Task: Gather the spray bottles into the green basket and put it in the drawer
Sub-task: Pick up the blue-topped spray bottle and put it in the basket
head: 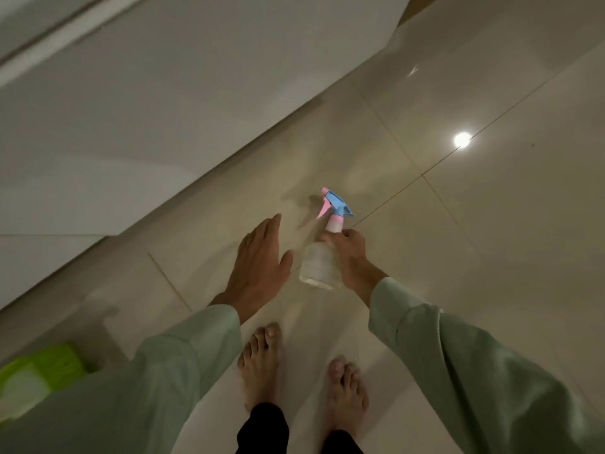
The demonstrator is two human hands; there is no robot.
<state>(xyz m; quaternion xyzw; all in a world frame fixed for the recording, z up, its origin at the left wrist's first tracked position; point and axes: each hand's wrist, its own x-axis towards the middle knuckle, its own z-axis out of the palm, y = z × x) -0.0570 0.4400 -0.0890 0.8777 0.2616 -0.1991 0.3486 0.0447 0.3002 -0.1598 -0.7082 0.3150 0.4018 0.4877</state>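
A clear spray bottle with a pink and blue trigger head hangs above the tiled floor near the middle of the view. My right hand is shut on its neck and shoulder. To the left of the bottle, my left hand is flat and open, fingers apart, holding nothing and not touching the bottle. The green basket shows at the lower left edge, blurred and partly hidden behind my left sleeve, with something pale inside it.
A pale cabinet front or wall runs diagonally along the left, meeting the glossy beige floor tiles. My bare feet stand below the hands. A ceiling light's reflection glares on the floor at right.
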